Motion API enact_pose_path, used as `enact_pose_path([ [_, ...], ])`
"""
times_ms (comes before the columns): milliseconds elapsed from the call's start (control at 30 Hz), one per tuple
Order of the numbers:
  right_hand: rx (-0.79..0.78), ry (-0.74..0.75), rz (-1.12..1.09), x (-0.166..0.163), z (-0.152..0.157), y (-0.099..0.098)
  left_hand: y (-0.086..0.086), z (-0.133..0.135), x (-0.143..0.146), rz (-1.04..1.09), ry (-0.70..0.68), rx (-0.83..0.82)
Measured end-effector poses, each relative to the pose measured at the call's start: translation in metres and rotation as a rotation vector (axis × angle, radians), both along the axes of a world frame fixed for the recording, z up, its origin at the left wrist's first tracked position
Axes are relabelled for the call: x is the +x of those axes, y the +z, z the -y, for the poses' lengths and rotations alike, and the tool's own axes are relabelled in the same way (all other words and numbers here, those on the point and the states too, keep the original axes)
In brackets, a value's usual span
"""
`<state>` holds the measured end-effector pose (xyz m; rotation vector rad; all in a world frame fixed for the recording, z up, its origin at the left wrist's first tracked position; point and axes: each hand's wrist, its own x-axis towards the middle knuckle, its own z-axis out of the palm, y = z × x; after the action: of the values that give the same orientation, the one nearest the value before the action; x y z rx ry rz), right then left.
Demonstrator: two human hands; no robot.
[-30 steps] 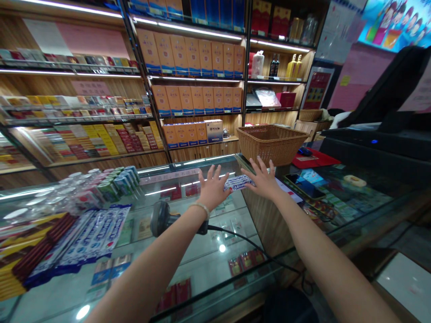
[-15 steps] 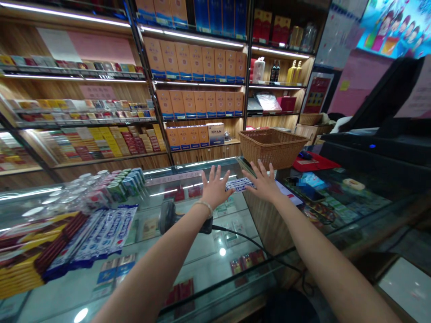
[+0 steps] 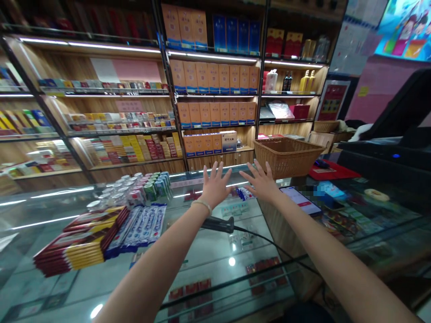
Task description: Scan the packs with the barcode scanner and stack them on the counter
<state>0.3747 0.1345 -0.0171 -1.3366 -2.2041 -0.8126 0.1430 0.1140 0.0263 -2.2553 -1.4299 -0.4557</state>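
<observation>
My left hand is stretched out over the glass counter, fingers spread, with a pale bracelet on the wrist. Beside it, my right hand is also held out flat with its fingers apart. Neither holds anything. Blue-and-white packets show between the hands, partly covered by the right one; whether a hand touches them, I cannot tell. Under my left wrist lies a black handheld scanner, its head hidden by my forearm. To the right of my right hand is a phone with a lit screen.
A wicker basket stands behind my right hand. On the left lie blue-and-white wrapped bars, red-and-yellow packs and rows of small containers. A cable runs right from the scanner. Stocked shelves line the wall.
The view has turned left and slightly up, so the counter goods and shelves appear farther right and lower. Both hands stay outstretched and spread. My left forearm now covers the scanner's head.
</observation>
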Motion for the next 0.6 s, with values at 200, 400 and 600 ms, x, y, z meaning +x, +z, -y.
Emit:
enact_pose_path([
  [200, 0.002, 0.052, -0.036, -0.046, 0.008, 0.006, 0.008, 0.013, -0.037, 0.017, 0.059, 0.011],
  [400, -0.025, 0.07, -0.081, -0.085, 0.018, 0.008, 0.017, 0.032, -0.085, -0.003, 0.123, 0.062],
  [600, -0.035, 0.096, -0.118, -0.126, 0.026, 0.015, 0.02, 0.052, -0.131, -0.039, 0.161, 0.103],
])
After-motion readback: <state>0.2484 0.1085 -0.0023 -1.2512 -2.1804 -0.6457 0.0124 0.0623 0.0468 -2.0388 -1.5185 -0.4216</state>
